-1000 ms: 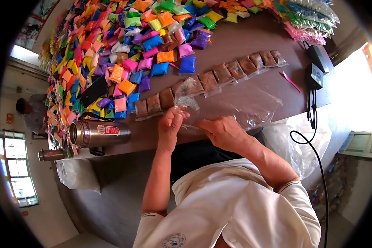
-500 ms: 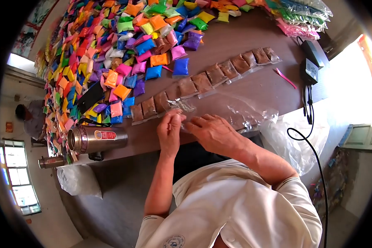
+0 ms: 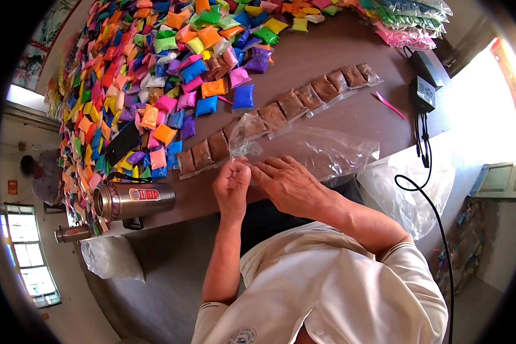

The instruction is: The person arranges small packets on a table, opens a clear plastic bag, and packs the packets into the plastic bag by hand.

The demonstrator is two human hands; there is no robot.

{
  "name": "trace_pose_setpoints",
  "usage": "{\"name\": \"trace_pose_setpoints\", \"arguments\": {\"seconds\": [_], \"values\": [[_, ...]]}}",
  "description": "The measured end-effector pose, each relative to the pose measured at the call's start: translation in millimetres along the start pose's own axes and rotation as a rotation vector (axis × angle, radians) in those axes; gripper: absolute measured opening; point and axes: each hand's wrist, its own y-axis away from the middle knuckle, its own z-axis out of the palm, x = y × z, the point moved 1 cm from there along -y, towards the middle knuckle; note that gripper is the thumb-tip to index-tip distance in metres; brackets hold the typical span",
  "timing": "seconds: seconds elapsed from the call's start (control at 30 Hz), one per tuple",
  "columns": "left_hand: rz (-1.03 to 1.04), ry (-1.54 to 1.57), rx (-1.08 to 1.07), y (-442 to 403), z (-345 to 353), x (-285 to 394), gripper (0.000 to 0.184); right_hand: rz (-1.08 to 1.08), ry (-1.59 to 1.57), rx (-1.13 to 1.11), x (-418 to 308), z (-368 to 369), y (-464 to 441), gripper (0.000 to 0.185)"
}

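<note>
A large clear plastic bag (image 3: 341,150) lies crumpled over the near part of the brown table. My left hand (image 3: 233,186) is closed in a pinch on the gathered end of the bag, which sticks up above the fingers. Against it, my right hand (image 3: 289,184) has its fingers pressed together on the plastic beside the left fingertips. Just beyond both hands, a slanting row of brown packets (image 3: 272,116) crosses the table, and the raised plastic overlaps part of it.
Many colourful packets (image 3: 166,106) are heaped at the left and back. A steel flask (image 3: 137,200) lies near the left edge. On the right are a pink tool (image 3: 390,106), a black adapter (image 3: 423,94) with cables and stacked bags (image 3: 410,28). Far left, a person (image 3: 45,178).
The bag's gathered end has folded down and risen again above my left hand. My right hand has moved in against my left. The whole view has shifted slightly.
</note>
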Motion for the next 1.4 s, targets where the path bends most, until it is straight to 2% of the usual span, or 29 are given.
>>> {"name": "trace_pose_setpoints", "arguments": {"seconds": [0.1, 0.13, 0.27, 0.33, 0.37, 0.47, 0.5, 0.57, 0.6, 0.67, 0.7, 0.77, 0.87, 1.0, 1.07, 1.27, 1.4], "values": [[-0.121, 0.021, 0.046, 4, 0, 0, 0.021, 0.069, -0.073, -0.098, -1, 1, 0, 0.04], [-0.124, 0.026, 0.042, 5, 1, 0, 0.021, 0.101, -0.076, -0.169, -1, 1, 2, 0.04], [-0.088, 0.025, 0.089, 4, 3, 1, 0.02, 0.125, -0.082, -0.196, 0, -9, 7, 0.039], [-0.095, 0.005, 0.111, 5, 1, 2, 0.021, 0.102, -0.076, -0.017, 3, -13, 14, 0.038], [-0.097, 0.015, 0.108, 6, -1, 1, 0.021, 0.107, -0.068, -0.022, 6, -17, 18, 0.038], [-0.116, 0.117, 0.16, 8, -6, -4, 0.019, 0.277, -0.065, -0.03, 16, -43, 36, 0.034], [-0.116, 0.12, 0.163, 9, -5, -4, 0.019, 0.276, -0.063, -0.033, 21, -49, 44, 0.034], [-0.07, 0.032, 0.127, 10, -6, -2, 0.02, 0.471, -0.087, -0.036, 30, -59, 57, 0.027], [-0.068, 0.033, 0.13, 10, -5, 0, 0.02, 0.468, -0.086, -0.037, 30, -66, 59, 0.027], [-0.102, -0.004, 0.095, 12, 1, 5, 0.021, 0.617, -0.067, -0.062, 29, -78, 60, 0.023], [-0.1, -0.003, 0.094, 11, 2, 5, 0.021, 0.616, -0.066, -0.06, 30, -78, 59, 0.023], [-0.06, 0.014, 0.084, 10, 4, 4, 0.022, 0.506, 0.046, 0.133, 31, -76, 57, 0.026], [-0.06, 0.057, 0.121, 8, 4, 3, 0.024, 0.449, 0.18, 0.155, 35, -74, 49, 0.03], [-0.076, 0.019, 0.11, 5, 3, 6, 0.025, 0.372, 0.018, 0.178, 39, -65, 30, 0.025], [-0.059, 0.1, 0.086, 4, 8, -2, 0.024, 0.353, -0.174, -0.082, 36, -53, 18, 0.022], [-0.004, 0.035, 0.018, 4, 7, -1, 0.014, 0.156, -0.277, -0.126, 20, -8, -1, 0.019], [0.014, 0.053, 0.007, 6, 8, -7, 0.013, 0.291, -0.39, -0.175, 9, -18, -6, 0.021]]}}
